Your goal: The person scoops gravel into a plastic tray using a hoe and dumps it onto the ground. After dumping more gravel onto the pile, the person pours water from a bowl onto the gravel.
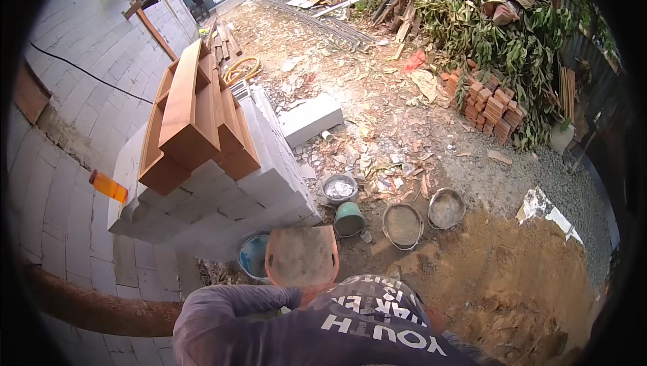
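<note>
A grey sleeve crosses the bottom of the view, and my left hand point(314, 294) shows only in part at its end, against the front of the dark printed shirt point(377, 329). Its fingers are hidden, so what it may hold cannot be made out. A small patch of skin, apparently my right hand point(437, 319), shows at the shirt's right edge, its fingers also out of sight. Just beyond my left hand lies an orange-rimmed tray point(302, 255) with grey residue, beside a blue-lined bucket point(253, 255).
Buckets point(403, 225) and a green pail point(350, 220) stand on the ground ahead. Wooden frames point(189, 106) rest on a pale block wall point(236, 204) at left, near an orange bottle point(110, 187). Bricks point(495, 106), cut branches and rubble lie beyond; people are far back.
</note>
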